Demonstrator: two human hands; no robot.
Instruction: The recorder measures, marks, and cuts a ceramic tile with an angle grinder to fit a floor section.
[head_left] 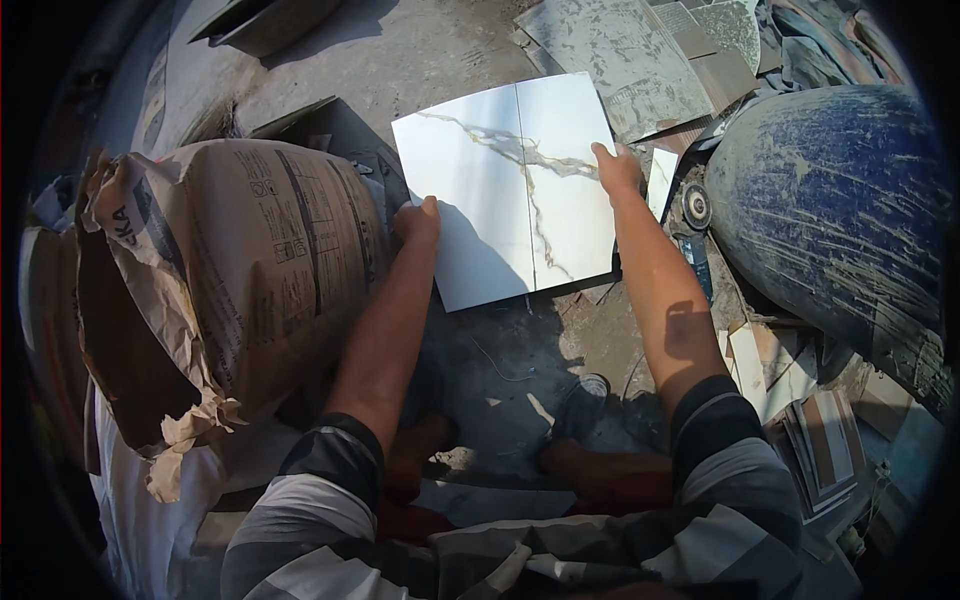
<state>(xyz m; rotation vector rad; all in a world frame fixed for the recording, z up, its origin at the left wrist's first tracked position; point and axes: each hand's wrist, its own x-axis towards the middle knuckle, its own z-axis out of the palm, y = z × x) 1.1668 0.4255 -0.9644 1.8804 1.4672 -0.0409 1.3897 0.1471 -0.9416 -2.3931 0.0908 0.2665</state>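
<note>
A white, glossy tile [465, 215] with grey and gold marble veins is held out in front of me. A thin dark line runs down it from the far edge to the near edge, right of the middle; I cannot tell whether it is a mark or a cut. My left hand [418, 221] grips the left edge, and my right hand [619, 170] grips the right edge, thumbs on the face. The fingers beneath are hidden. An angle grinder [694, 225] lies on the ground just right of my right forearm.
On the left stands a large torn brown paper sack [280, 250]. A scuffed blue drum [830, 220] lies to the right. Stacked tile pieces [825, 450] and dusty slabs [620, 60] lie at the lower right and far side. A dark basin [275, 22] sits at the far left.
</note>
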